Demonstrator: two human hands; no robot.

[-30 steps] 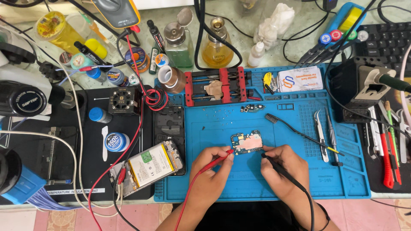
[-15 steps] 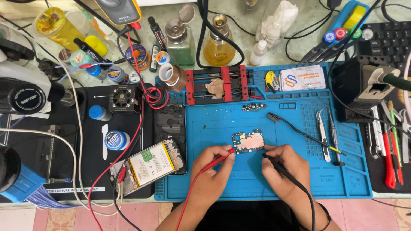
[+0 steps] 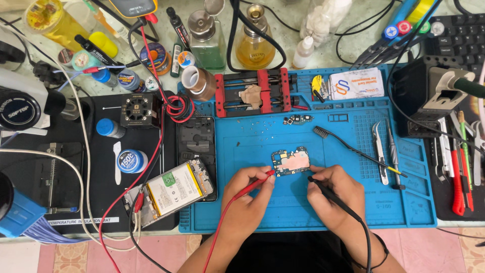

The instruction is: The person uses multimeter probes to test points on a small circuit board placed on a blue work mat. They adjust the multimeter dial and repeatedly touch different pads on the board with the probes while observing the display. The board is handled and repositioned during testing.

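A red probe (image 3: 256,183) is pinched in the closed fingers of the left hand (image 3: 246,199). Its tip is set on the lower left edge of a small circuit board (image 3: 290,162). A black probe (image 3: 331,194) is gripped the same way in the right hand (image 3: 336,194), with the fingers curled tight around it. Its tip is set just below the lower right corner of the board. The board is laid flat near the middle of a blue mat (image 3: 323,151), just above both hands.

A white card (image 3: 356,83) with an orange and blue mark is seen at the top of the mat. A round blue tin (image 3: 131,161) with a white label is placed on the black pad (image 3: 101,151) to the left. An opened phone (image 3: 172,189) with a white battery and a green sticker is laid tilted at the mat's left edge.

Both hands are held low on the mat, side by side, with the backs turned up. The wrists are brought in from the bottom edge. A red wire is trailed from the left hand and a black wire from the right.
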